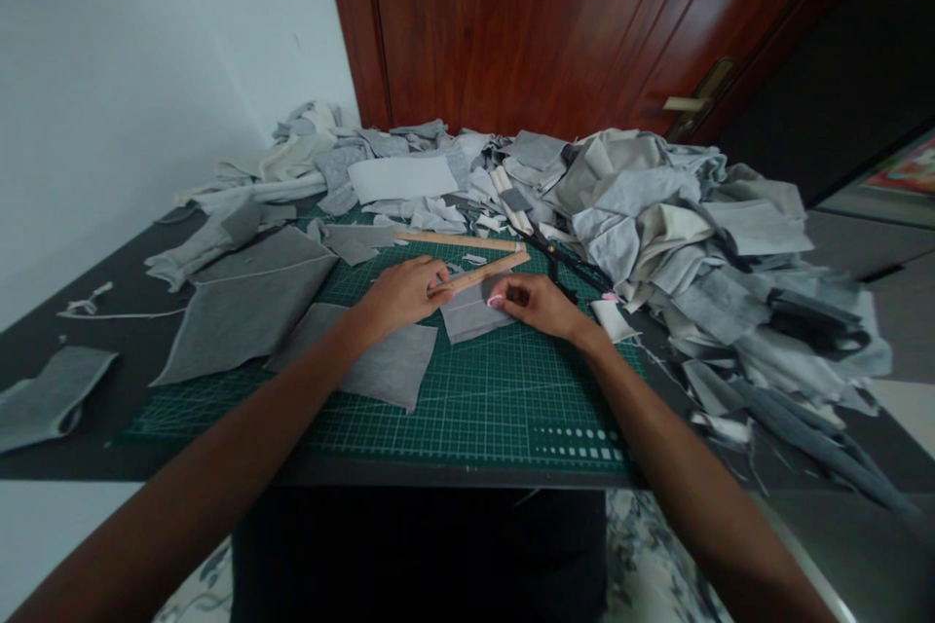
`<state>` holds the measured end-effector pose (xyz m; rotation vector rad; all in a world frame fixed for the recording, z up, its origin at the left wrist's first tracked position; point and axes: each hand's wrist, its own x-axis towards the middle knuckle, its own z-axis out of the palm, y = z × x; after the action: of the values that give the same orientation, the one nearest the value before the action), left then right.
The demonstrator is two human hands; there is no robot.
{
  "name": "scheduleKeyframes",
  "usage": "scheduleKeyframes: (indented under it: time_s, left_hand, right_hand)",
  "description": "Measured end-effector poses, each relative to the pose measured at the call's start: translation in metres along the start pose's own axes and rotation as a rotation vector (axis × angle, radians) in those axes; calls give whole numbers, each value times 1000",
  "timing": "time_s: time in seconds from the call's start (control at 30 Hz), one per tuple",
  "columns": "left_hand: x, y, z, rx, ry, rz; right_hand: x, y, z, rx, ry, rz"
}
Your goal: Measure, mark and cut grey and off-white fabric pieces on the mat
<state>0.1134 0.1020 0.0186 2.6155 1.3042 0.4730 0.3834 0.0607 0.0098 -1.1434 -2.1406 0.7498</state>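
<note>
Left hand (409, 292): fingers closed on one end of ruler (491, 271).
Right hand (542, 305): fingertips pinched on pink bit (496, 299).
Cloth (467, 323): on mat (482, 409), between hands.
Scissors (549, 248): beyond right hand, beside scrap heap (643, 185).

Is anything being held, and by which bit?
The left hand holds a flat, light-brown wooden ruler by its left end. Right hand: can't tell.

The left forearm (252, 443) and right forearm (661, 414) converge from the near side; the left hand (403, 294) closes palm-down, the right hand (541, 306) curls, pinching.
</note>
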Motion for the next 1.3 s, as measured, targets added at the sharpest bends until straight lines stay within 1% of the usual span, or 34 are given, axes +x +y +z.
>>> scheduleKeyframes:
  time_s: [0.1,0.2,0.33,0.4,0.53,0.67,0.73,0.8,0.9,0.97,1.03,1.1,1.13,1.17,1.2,1.23,1.27,1.3]
  left_hand:
    - [-3,6,-3,76,-29,-33]
    - [-4,9,-5,114,-32,-27]
    - [-3,4,-6,103,-14,-40]
    - [-1,-2,-6,59,-10,-39]
    - [2,-10,-4,-123,-36,-45]
    - [3,-6,-7,-216,-96,-74]
    - [2,-1,-11,-233,-80,-77]
    - [2,2,-17,-268,-16,-78]
    - [1,3,-29,-348,183,-97]
    - [1,0,-39,-392,389,-126]
    - [2,-5,-52,-458,643,-193]
    - [5,-10,-64,-615,881,-303]
    - [7,-12,-70,-736,951,-351]
    - [9,-14,-74,-864,1003,-391]
    - [10,-15,-76,-996,1021,-424]
    - [12,-15,-77,-1118,996,-444]
    - [13,-15,-75,-1218,942,-453]
    - [13,-15,-72,-1288,850,-450]
  right_hand:
    - [0,0,0,1,-5,8]
    - [0,0,-1,-4,-6,6]
    - [0,1,-3,-7,-21,14]
    - [0,1,-3,-4,-26,18]
    - [-1,1,-4,1,-27,21]
    - [-1,2,-4,32,-32,21]
    - [-1,3,-4,47,-34,15]
    - [0,4,-4,49,-37,14]
    - [0,5,-4,37,-39,12]
    - [0,6,-4,31,-39,5]
    - [0,5,-4,26,-33,0]
    - [0,4,-4,18,-26,-5]
    - [0,3,-3,12,-24,-7]
    - [0,2,-3,9,-24,-9]
    - [0,1,-3,8,-24,-11]
    - [0,1,-2,12,-24,-14]
    - [0,0,-2,17,-14,-17]
    - [1,0,-1,22,12,-17]
